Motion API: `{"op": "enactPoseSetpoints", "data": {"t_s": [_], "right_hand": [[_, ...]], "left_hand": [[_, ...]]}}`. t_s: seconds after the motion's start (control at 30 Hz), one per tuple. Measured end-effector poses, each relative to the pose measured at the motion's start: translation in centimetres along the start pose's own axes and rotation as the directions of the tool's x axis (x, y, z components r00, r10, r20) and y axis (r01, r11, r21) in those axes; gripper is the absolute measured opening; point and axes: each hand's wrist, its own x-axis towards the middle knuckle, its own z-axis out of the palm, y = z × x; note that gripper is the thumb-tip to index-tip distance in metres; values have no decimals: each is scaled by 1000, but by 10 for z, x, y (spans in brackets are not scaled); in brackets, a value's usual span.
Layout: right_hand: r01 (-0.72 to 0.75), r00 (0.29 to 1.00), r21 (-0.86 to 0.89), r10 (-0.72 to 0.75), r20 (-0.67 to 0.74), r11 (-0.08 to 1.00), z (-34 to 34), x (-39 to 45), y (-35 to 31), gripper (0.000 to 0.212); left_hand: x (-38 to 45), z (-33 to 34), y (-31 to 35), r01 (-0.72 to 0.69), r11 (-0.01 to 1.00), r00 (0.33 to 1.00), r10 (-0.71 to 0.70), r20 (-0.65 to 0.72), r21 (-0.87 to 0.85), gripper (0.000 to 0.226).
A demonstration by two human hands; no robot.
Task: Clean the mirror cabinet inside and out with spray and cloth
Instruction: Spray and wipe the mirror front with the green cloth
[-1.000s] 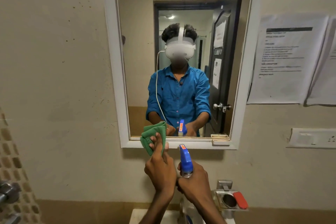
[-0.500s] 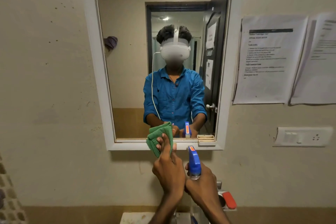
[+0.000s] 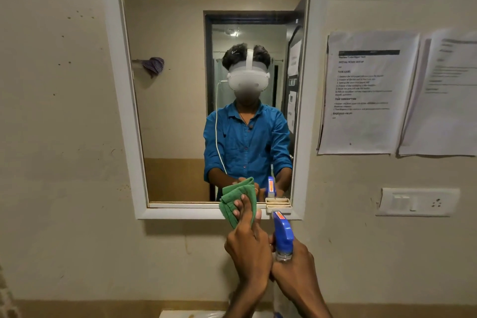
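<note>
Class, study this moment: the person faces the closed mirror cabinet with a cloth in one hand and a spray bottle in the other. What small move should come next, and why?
Probably raise the spray bottle in the right hand and aim at the mirror: its nozzle sits below the frame, and the green cloth in the left hand is only at the bottom edge.

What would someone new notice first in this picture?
The white-framed mirror cabinet fills the upper middle of the wall. Below its bottom edge, the left hand holds a folded green cloth and the right hand grips a blue spray bottle. Printed sheets hang on the right.
</note>
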Motion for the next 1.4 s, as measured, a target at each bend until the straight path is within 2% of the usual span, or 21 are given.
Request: {"op": "enactPoseSetpoints", "data": {"t_s": [0.17, 0.27, 0.37, 0.43, 0.53, 0.6, 0.67, 0.73, 0.8, 0.9, 1.0, 1.07, 1.2, 1.33, 1.4], "right_hand": [[-25, 997, -25, 27, 70, 999, -17, 0, 0, 18], [-42, 989, 7, 40, 139, 999, -25, 2, -2, 32], [-31, 995, 36, 27, 95, 999, -27, -3, -4, 25], [-25, 995, 21, 23, 100, 999, -24, -7, -9, 30], [-20, 999, 158, 13, 44, 987, -25, -13, -23, 41], [39, 999, 248, -46, 22, 968, -25, -15, -34, 43], [76, 995, 353, -94, 35, 933, -25, -15, -49, 41], [87, 984, 478, -149, 93, 874, -24, -10, -69, 38], [57, 964, 592, -199, 178, 804, -23, -4, -96, 35], [85, 927, 625, -292, 237, 776, -25, 6, -142, 33], [157, 891, 623, -382, 244, 766, -33, 17, -198, 28], [189, 864, 639, -436, 254, 746, -41, 26, -236, 32], [202, 860, 665, -455, 232, 719, -60, 50, -300, 35], [271, 864, 604, -465, 191, 750, -73, 72, -342, 31], [296, 858, 560, -473, 200, 774, -79, 80, -355, 29]], "left_hand": [[-6, 8, 5, 37, 999, 990, -36, 133, -5, 46], [-9, 10, 9, 20, 999, 982, -13, 189, -35, 42], [-6, 4, 11, 38, 999, 967, -28, 254, -35, 39], [-1, -7, 13, 90, 990, 958, -56, 282, -111, 34], [12, -31, 15, 221, 937, 953, -149, 263, -271, 27], [28, -51, 15, 288, 903, 951, -232, 204, -317, 16], [47, -74, 16, 310, 877, 951, -293, 102, -366, 23], [71, -103, 25, 265, 879, 953, -302, -31, -396, 27], [100, -135, 42, 155, 908, 957, -235, -167, -389, 20], [149, -172, 77, -74, 949, 938, -38, -345, -306, 25], [206, -193, 117, -300, 944, 846, 197, -495, -138, 34], [242, -198, 143, -380, 923, 808, 298, -508, -63, 37], [287, -191, 177, -408, 913, 846, 382, -372, 8, 34], [301, -176, 186, -378, 926, 884, 365, -293, 12, 32], [304, -173, 188, -364, 931, 891, 337, -303, -35, 33]]}}
